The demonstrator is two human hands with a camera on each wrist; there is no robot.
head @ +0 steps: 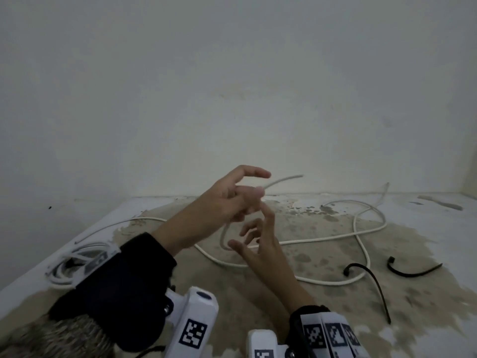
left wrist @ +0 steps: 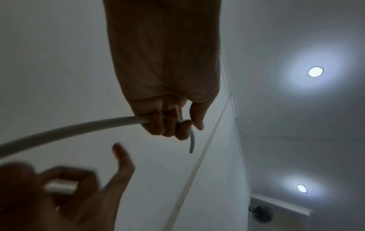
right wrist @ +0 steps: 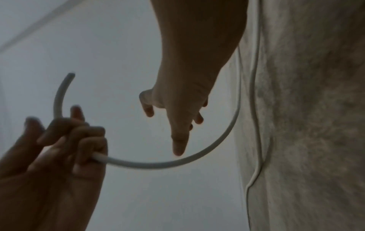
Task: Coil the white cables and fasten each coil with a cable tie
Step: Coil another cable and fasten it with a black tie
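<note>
My left hand is raised above the stained surface and grips a white cable near its free end, which pokes out to the right. In the left wrist view my left hand has its fingers curled round the cable. My right hand hovers just below with fingers spread, holding nothing. In the right wrist view my right hand points its forefinger inside the cable's arc. The rest of the cable lies in loose loops on the surface.
A coiled white cable lies at the left edge, partly hidden by my left sleeve. Two black cable ties lie at the right. The patchy surface meets a plain wall behind.
</note>
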